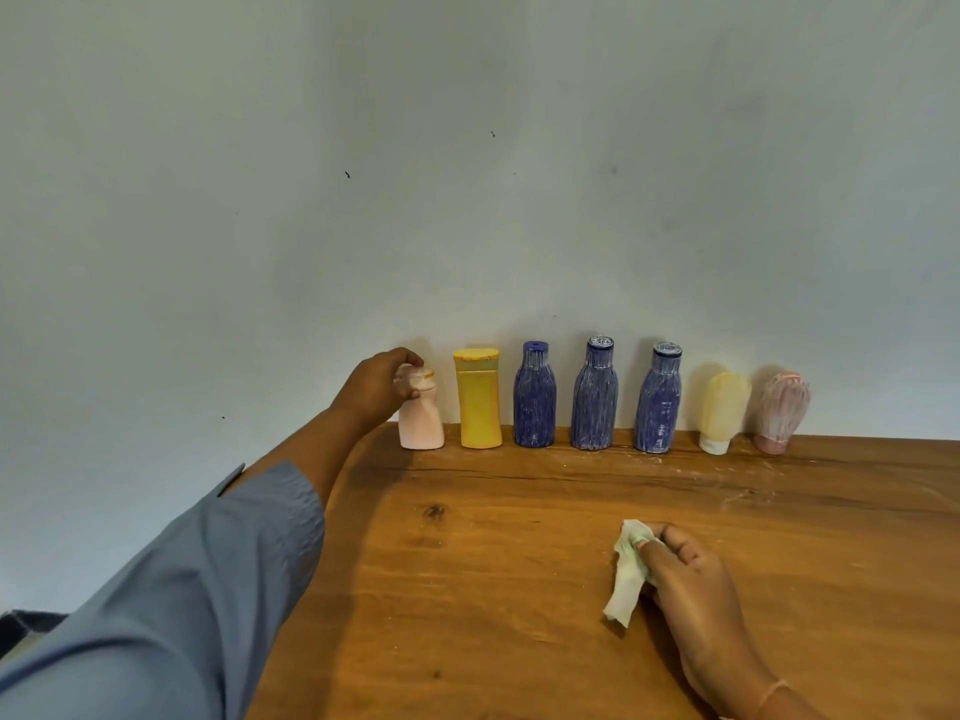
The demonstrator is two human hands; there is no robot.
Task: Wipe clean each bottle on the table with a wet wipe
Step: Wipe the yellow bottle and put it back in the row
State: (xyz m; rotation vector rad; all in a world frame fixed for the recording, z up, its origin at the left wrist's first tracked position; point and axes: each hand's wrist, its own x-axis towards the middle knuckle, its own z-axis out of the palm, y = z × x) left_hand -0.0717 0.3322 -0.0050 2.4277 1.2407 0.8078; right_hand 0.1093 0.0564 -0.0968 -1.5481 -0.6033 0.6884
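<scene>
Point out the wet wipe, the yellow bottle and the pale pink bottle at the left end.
wet wipe [627,576], head view, its crumpled middle.
yellow bottle [479,407], head view, middle of its body.
pale pink bottle [422,426], head view, its lower body.

A plain, pale grey-white wall fills the upper two thirds of my view, evenly lit, with a few small dark specks left of centre. Below it, a warm brown wooden table spans the lower right, with a dark knot near the middle and pale scuffs further right. I cannot tell what the dark patch at lower left is.
</scene>
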